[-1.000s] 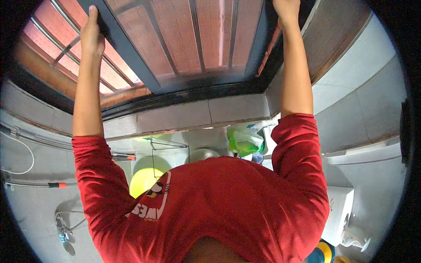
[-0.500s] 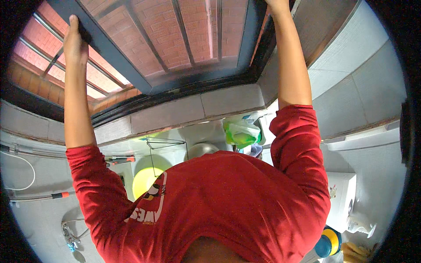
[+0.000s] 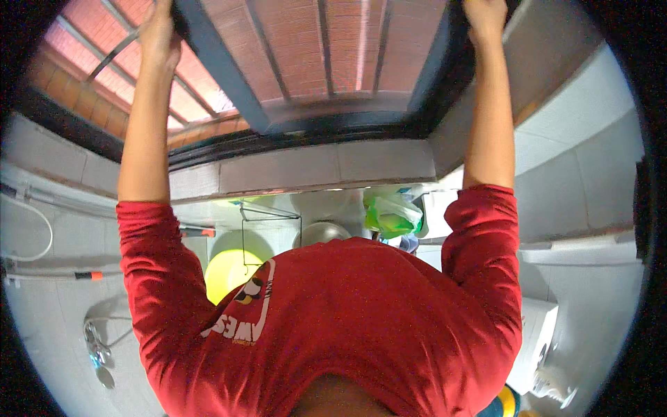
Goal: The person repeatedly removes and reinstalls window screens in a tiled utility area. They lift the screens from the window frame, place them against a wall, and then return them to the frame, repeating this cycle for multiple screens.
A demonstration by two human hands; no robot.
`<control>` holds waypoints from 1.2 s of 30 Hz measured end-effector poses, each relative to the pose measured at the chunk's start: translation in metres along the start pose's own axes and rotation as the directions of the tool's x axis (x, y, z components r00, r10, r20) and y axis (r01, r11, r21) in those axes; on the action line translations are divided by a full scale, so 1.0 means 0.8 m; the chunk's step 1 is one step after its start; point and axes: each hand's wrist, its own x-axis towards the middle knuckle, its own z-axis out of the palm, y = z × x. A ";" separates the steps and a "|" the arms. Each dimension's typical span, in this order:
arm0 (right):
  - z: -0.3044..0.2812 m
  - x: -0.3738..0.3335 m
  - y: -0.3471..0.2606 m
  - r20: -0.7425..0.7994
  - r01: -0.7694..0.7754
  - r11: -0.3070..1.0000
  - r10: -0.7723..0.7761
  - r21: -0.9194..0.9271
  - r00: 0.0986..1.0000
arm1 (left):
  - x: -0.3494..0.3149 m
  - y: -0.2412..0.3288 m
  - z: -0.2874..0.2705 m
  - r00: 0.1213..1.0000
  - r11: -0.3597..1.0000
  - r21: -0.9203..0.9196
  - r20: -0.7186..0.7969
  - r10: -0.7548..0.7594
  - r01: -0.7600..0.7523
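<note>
A dark-framed window screen panel [image 3: 219, 66] stands tilted in the window opening, and bars and brickwork show through its mesh. At its left edge, my left hand [image 3: 160, 38] has its fingers round the frame; the fingertips are partly hidden and cut off by the top of the view. On the panel's right side, my right hand [image 3: 486, 17] is closed at the frame, also near the top edge. Both arms reach up and forward. Beneath the panel runs a black window track [image 3: 333, 132], close to its lower edge.
Below the track is a tiled sill [image 3: 278, 167]. Under it are a yellow-green basin [image 3: 226, 274], a thin black wire rack [image 3: 271, 217], a metal bowl [image 3: 325, 233] and a green-white plastic bag [image 3: 394, 214]. Metal bars [image 3: 97, 59] stand outside at left. A shower hose [image 3: 97, 344] lies lower left.
My left hand has moved up and to the right along with the panel's left edge. More of my right hand shows. The whole view has shifted slightly.
</note>
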 end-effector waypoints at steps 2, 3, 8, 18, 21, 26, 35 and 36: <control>-0.013 -0.004 0.010 -0.005 -0.012 0.999 0.011 -0.035 1.000 | -0.032 0.007 0.069 0.999 0.999 -0.022 0.027 0.029 -0.029; -0.014 -0.005 0.009 -0.005 -0.022 0.999 0.022 -0.039 1.000 | -0.028 0.003 0.063 0.997 0.997 0.022 0.015 0.075 -0.076; -0.003 -0.003 0.010 0.033 -0.027 0.996 0.030 -0.088 0.999 | -0.032 0.000 0.051 0.997 0.998 -0.011 -0.043 0.067 -0.068; -0.029 0.009 0.035 0.098 0.042 0.984 -0.026 -0.173 0.995 | -0.035 -0.007 0.056 0.998 0.991 0.122 -0.036 -0.050 0.054; -0.009 -0.009 0.026 0.054 0.059 0.983 -0.051 -0.171 0.997 | -0.045 -0.003 0.039 0.990 0.916 0.399 -0.140 0.014 0.043; -0.015 -0.018 0.008 0.018 0.000 0.997 0.002 -0.081 1.000 | -0.061 0.013 0.053 0.993 0.995 0.093 -0.106 0.053 -0.043; -0.021 -0.035 -0.048 -0.069 0.030 0.871 -0.073 -0.490 0.995 | -0.058 0.022 0.051 0.993 0.992 0.122 -0.108 0.045 -0.031; -0.025 -0.041 -0.047 -0.074 0.077 0.834 -0.140 -0.547 0.987 | -0.054 0.013 0.052 0.991 0.992 0.107 -0.111 0.075 -0.063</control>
